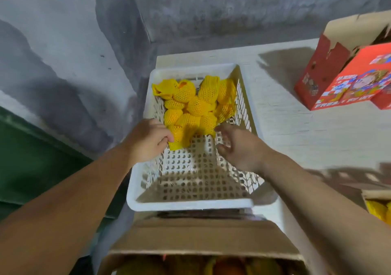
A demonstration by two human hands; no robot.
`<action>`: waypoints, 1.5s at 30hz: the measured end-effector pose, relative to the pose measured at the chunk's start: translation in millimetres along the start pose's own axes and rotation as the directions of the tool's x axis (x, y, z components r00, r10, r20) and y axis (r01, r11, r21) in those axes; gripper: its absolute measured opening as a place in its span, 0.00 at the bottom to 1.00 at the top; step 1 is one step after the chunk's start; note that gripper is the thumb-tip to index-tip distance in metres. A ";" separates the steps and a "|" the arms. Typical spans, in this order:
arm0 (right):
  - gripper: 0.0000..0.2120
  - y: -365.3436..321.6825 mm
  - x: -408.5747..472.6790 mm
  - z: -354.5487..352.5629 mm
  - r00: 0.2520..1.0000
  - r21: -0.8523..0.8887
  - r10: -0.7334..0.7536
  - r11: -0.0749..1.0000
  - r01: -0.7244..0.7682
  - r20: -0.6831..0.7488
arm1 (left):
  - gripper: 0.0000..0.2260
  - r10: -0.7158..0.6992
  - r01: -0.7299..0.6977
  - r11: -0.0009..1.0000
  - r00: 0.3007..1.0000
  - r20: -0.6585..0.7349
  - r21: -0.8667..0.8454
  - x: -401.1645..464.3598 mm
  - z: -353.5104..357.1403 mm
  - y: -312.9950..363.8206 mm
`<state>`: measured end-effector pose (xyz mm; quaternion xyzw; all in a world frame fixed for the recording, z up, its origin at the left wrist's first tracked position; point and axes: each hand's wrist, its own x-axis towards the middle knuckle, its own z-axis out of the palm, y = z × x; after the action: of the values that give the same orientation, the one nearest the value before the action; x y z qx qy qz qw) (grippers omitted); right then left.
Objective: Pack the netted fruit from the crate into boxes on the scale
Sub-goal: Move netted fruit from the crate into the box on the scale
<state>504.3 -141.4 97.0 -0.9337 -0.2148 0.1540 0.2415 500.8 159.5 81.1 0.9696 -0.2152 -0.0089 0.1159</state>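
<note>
Left hand (148, 141): fingers curled, pinching the nearest netted fruit (179, 136) at the near edge of the pile. Right hand (237, 145): fingers spread and blurred, holding nothing, just beside the pile. The pile fills the far half of the white crate (190, 203) on the worktop (296, 126). A brown box (201, 238) lies nearest; a red box (347, 80) stands far right.

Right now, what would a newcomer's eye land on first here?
The bright yellow netted fruit heaped at the far end of the white perforated crate, its near half bare. Both hands are inside it: the left hand grips a fruit, the right hand reaches in open. A red printed box stands on the table at far right.
</note>
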 end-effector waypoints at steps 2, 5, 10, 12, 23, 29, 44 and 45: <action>0.25 9.1 41.8 5.0 1.000 -0.038 -0.003 0.999 0.003 0.013 | 0.07 0.008 -0.008 0.999 1.000 -0.004 0.043 12.2 1.9 -7.2; 0.24 14.7 104.5 16.1 1.000 -0.141 -0.023 0.990 0.021 -0.016 | 0.07 -0.027 0.023 0.987 0.999 0.024 0.161 13.6 12.2 -11.1; 0.43 27.1 179.5 40.7 0.992 -0.402 -0.124 0.909 0.110 -0.009 | 0.05 -0.045 0.056 0.989 0.996 -0.077 0.140 9.1 23.2 -14.4; 0.48 38.8 190.5 52.7 0.998 -0.475 -0.060 0.879 0.050 -0.005 | 0.05 -0.038 0.050 0.988 0.995 -0.087 0.149 8.7 24.9 -17.2; 0.29 35.0 186.7 75.4 0.965 -0.407 -0.069 0.912 -0.042 -0.254 | 0.10 -0.079 0.070 0.939 0.997 0.015 0.337 11.5 25.1 -13.4; 0.44 17.9 174.2 81.3 0.991 -0.260 0.061 0.961 -0.090 -0.117 | 0.18 -0.141 0.086 0.899 0.985 0.099 0.429 14.7 25.2 -12.8; 0.48 -55.9 4.2 -4.8 0.983 0.541 -0.141 0.821 0.184 -0.120 | 0.19 -0.443 0.320 0.456 0.891 0.099 -0.831 -31.7 -19.7 72.0; 0.49 -67.3 -14.5 -14.1 0.976 0.539 -0.166 0.814 0.218 -0.144 | 0.20 -0.433 0.256 0.362 0.898 0.082 -0.896 -42.8 -26.9 90.5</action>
<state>475.3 -100.5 146.3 -0.8039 -0.2431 0.1420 0.5238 426.2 103.7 126.5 0.7810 0.0413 -0.0630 0.6200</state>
